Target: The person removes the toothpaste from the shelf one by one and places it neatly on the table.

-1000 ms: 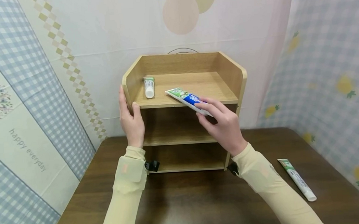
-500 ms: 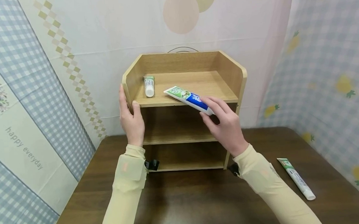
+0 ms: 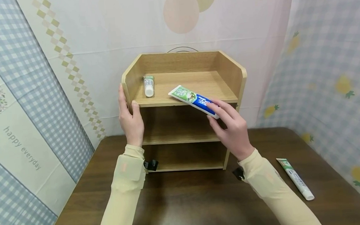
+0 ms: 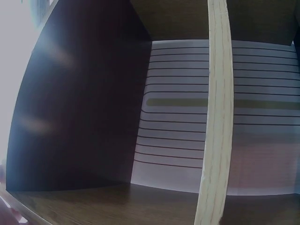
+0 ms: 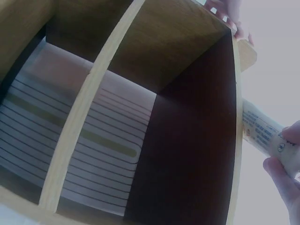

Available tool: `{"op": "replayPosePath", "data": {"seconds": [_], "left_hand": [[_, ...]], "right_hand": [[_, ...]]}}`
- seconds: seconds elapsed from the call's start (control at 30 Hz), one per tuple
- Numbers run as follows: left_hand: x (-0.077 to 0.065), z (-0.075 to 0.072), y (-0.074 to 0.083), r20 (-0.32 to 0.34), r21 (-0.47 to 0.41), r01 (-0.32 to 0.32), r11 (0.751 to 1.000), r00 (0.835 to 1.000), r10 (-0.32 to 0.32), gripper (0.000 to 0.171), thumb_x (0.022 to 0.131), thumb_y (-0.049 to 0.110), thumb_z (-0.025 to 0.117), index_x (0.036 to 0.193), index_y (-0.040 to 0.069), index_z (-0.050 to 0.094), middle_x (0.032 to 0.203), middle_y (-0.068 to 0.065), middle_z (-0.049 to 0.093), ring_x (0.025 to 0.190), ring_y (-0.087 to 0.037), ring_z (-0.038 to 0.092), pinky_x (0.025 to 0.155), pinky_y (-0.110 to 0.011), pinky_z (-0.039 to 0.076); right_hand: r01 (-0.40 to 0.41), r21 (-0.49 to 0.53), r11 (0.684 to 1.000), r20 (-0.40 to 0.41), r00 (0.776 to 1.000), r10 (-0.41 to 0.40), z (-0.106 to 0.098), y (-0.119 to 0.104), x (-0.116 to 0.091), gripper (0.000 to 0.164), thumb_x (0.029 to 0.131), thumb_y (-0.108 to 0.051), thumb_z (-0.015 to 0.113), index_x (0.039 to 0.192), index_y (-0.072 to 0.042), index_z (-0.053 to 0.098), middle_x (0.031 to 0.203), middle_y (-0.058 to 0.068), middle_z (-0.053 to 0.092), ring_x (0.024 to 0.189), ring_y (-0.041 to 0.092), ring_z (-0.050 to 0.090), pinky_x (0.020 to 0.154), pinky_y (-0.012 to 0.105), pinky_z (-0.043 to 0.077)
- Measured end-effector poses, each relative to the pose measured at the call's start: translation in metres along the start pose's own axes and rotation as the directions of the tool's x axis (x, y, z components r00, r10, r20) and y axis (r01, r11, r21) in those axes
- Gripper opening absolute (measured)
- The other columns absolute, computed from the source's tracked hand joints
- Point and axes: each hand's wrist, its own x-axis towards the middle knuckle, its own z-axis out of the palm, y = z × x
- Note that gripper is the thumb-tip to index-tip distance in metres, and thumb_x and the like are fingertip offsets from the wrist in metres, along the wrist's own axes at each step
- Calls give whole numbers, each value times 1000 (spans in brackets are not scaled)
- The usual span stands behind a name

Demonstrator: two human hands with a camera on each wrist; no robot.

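Note:
A wooden shelf unit [image 3: 191, 102] with three levels stands on the table. My left hand [image 3: 131, 120] rests against its left side panel, thumb near the front edge of the top board. My right hand [image 3: 230, 128] pinches the cap end of a blue, green and white toothpaste tube [image 3: 194, 99], which slants over the front edge of the top board. The right wrist view shows the printed back of this tube [image 5: 262, 131] between thumb and fingers. A smaller white and green toothpaste tube [image 3: 149, 86] lies at the left of the top board, its cap toward me.
Another white and green toothpaste tube [image 3: 295, 179] lies on the dark wooden table [image 3: 185, 201] at the right. Behind the unit hangs a pale patterned cloth [image 3: 101, 34]. The lower levels are seen close up, with a middle board [image 4: 216, 112], in the left wrist view.
My right hand has drawn back slightly to the right and toward me, with the toothpaste tube still pinched. The left hand has stayed against the shelf unit's side.

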Motion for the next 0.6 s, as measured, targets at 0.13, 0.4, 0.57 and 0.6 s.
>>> {"op": "replayPosePath", "data": {"seconds": [0.13,0.4,0.57,0.6], "left_hand": [[0,0,0,-3,-4,-4,1000,1000,4,57,89,13,42,138,38,29,141,17,34,127,3,34,103,-26,32],[0,2,-2,-6,10,-9,1000,1000,9,56,89,14,41,138,38,29,141,19,34,127,3,33,103,-26,32],[0,3,-3,-4,8,-17,1000,1000,17,56,89,14,41,138,37,29,141,18,33,128,4,32,104,-24,30],[1,3,-3,-7,5,-18,1000,1000,18,56,89,13,42,138,37,29,141,18,33,127,4,32,104,-24,30]], "right_hand": [[-10,-16,1000,-5,1000,10,-6,2,-6,40,74,-6,69,113,-10,63,116,10,60,105,21,57,92,27,44],[-57,-25,998,-13,998,56,-25,2,-22,43,71,-3,71,113,-10,63,119,9,60,103,22,57,84,14,45],[-64,-10,998,-52,997,64,-37,3,-30,35,74,-9,70,109,-8,65,116,12,61,104,25,57,95,17,39],[-61,-9,998,-57,997,60,-38,4,-30,35,74,-9,70,109,-8,65,115,12,61,104,25,57,95,17,39]]}}
